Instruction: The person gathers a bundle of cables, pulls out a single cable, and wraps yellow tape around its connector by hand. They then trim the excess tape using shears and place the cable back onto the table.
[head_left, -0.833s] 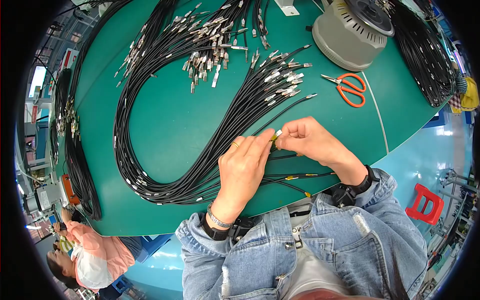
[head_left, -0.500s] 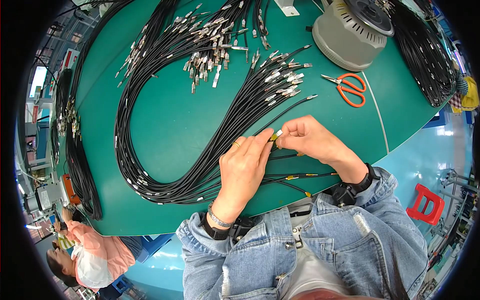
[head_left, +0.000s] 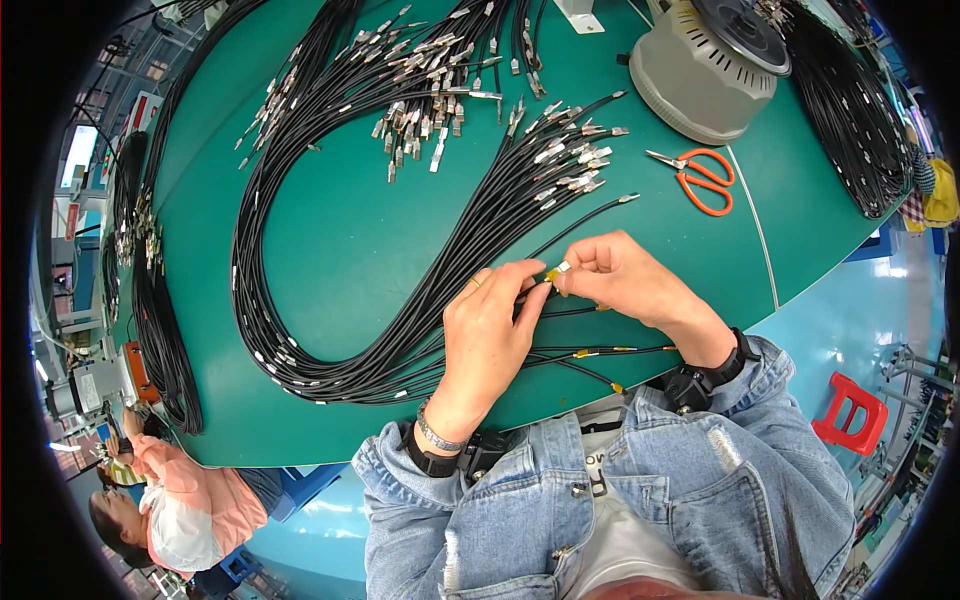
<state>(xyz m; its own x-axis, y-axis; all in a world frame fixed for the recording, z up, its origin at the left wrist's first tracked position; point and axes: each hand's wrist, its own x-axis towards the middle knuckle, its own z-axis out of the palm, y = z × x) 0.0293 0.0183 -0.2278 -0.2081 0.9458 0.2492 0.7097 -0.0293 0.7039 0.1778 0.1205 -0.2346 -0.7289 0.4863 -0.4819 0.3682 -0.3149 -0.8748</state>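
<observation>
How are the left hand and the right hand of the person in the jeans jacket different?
The left hand wears a gold ring; the right hand shows none. The left wrist has a patterned bracelet; none shows on the right wrist. The left hand's fingers point up and right, the right hand's point left. Both hands are at the small yellow-and-white piece, and both wrists wear black straps.

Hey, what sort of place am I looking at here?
Probably a cable assembly workshop: bundles of black cables with metal ends lie on a green worktable, with orange-handled scissors nearby, and another person is over at the left.
</observation>
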